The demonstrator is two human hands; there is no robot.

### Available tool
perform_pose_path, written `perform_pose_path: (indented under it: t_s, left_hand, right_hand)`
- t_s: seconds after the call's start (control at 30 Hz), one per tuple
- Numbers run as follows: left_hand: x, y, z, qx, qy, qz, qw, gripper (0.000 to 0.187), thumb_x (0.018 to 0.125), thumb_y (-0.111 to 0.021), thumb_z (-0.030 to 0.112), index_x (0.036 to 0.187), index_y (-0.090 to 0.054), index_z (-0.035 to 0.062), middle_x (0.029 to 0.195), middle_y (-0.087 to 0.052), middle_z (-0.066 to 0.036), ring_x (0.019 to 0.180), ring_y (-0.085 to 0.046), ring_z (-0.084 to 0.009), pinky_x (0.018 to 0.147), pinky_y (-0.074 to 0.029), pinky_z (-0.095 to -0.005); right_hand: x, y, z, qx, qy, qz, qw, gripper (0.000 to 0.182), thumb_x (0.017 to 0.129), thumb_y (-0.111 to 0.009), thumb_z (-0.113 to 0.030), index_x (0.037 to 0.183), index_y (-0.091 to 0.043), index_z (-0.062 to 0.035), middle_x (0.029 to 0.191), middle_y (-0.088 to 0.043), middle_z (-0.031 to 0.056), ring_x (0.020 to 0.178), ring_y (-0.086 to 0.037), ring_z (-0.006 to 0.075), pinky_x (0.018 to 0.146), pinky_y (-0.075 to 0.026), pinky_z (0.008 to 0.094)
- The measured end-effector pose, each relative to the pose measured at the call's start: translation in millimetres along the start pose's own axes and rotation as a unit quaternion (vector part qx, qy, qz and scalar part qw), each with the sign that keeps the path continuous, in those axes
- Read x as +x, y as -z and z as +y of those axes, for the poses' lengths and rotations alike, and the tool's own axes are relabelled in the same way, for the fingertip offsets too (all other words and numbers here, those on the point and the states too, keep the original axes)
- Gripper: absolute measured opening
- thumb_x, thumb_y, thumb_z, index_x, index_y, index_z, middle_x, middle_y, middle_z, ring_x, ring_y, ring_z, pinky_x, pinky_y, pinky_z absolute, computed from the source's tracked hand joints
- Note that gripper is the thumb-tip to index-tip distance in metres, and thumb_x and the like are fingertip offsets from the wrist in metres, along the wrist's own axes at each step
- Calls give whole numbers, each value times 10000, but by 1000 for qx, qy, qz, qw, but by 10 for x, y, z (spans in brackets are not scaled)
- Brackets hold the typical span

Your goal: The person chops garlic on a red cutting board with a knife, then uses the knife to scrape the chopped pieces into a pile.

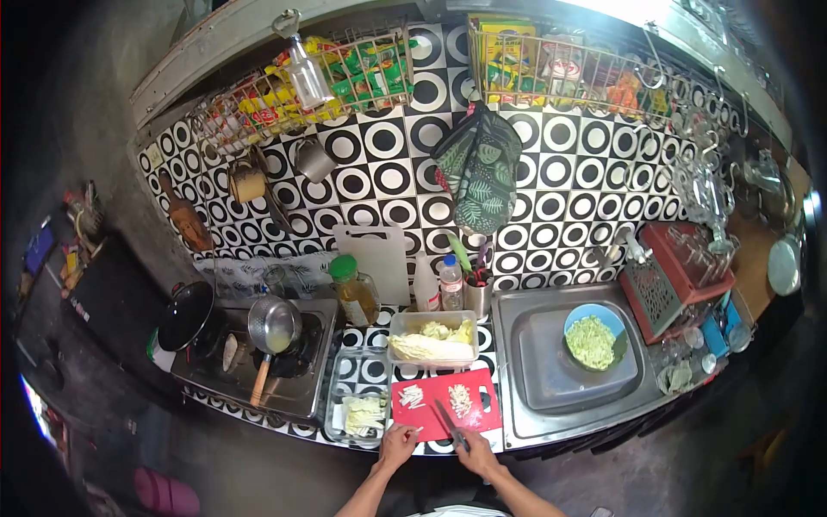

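My right hand (475,454) is closed around the handle of a knife (446,417), its blade pointing away over a red cutting board (448,432). At the board's near left corner, my left hand (399,446) has its fingers pinched at a small pale piece (419,430), too small to name. Thin white strips (412,395) lie on the left part of the board. A pile of chopped pale bits (461,401) sits to the right of the blade. Just left of the board, a clear tray (332,424) holds cabbage leaves (363,415).
Behind the board stands a clear container (433,361) of cabbage. A blue bowl (572,320) of shredded greens rests in the sink (534,389) at right. On the left stove (297,398) is a saucepan (274,320). Bottles (450,284) line the back; wire baskets (568,82) hang above.
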State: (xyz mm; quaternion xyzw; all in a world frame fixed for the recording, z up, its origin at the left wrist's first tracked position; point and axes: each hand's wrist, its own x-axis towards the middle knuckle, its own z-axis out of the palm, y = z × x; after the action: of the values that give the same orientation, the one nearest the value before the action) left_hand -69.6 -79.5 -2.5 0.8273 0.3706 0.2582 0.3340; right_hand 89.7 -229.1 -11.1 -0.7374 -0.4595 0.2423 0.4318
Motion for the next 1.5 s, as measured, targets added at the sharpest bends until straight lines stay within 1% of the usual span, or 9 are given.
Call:
perform_pose_path:
  t_s: [0.17,0.4,0.53,0.7,0.93,1.1,1.17,1.27,1.5]
  left_hand:
    - [167,-244,103,35,38,-29,998,150,759,-642,158,851,-671,43,773,-596,-130,655,-601,-260,589,-479,-358]
    - [404,-293,97,97,14,-172,980,166,786,-597,175,886,-675,70,809,-589,-133,744,-595,-309,663,-482,-400]
    - [469,-236,8,61,-7,-199,978,163,783,-601,169,894,-675,76,825,-590,-136,770,-594,-315,679,-481,-402]
    - [484,-178,-196,43,-42,-203,977,165,778,-603,157,896,-672,65,860,-598,-150,797,-598,-331,695,-484,-408]
    - [556,-243,-265,-4,-52,-197,979,147,762,-621,135,886,-674,77,831,-598,-125,763,-604,-324,676,-494,-406]
    - [525,-256,-143,4,-18,-182,983,160,764,-627,140,905,-667,78,855,-598,-109,795,-602,-315,702,-488,-406]
    - [507,-277,-138,11,-11,-172,985,157,766,-626,142,903,-669,78,858,-598,-108,798,-602,-314,699,-489,-405]
    - [522,-274,-71,4,-8,-164,986,141,771,-625,146,884,-676,80,843,-596,-102,794,-601,-306,686,-489,-401]
    - [579,-420,-8,4,-34,-168,985,96,742,-658,142,791,-698,69,770,-610,-90,690,-612,-266,625,-480,-361]
  right_hand:
    - [-8,17,73,-54,-29,-58,996,399,803,-544,-85,1199,-511,-56,880,-508,238,789,-554,398,735,-458,441]
    - [153,32,88,-123,-35,-31,991,494,809,-539,-55,1289,-427,-83,866,-497,247,756,-562,415,673,-473,455]
    - [158,-16,-98,-140,-74,-34,987,575,796,-542,-36,1341,-375,-110,848,-490,226,698,-568,387,653,-481,445]
    - [151,-251,-134,-117,-71,-9,991,659,778,-543,-51,1382,-306,-168,820,-497,221,678,-577,392,639,-492,463]
    - [202,-333,-209,-133,-108,63,983,645,772,-567,-56,1361,-304,-69,885,-510,241,721,-578,407,668,-494,464]
    - [103,-236,-233,-150,-120,6,981,587,775,-561,-49,1326,-357,-40,872,-514,235,744,-572,408,686,-476,464]
    - [119,-217,-208,-125,-139,69,980,552,780,-553,-45,1308,-391,-43,845,-517,230,731,-573,404,671,-472,464]
    - [119,-200,-238,-139,-103,7,985,543,775,-543,-29,1299,-401,-36,845,-512,232,721,-579,399,656,-475,455]
    - [186,-155,-495,-163,-159,-29,973,592,730,-545,9,1298,-380,-2,870,-506,276,716,-580,436,673,-480,474]
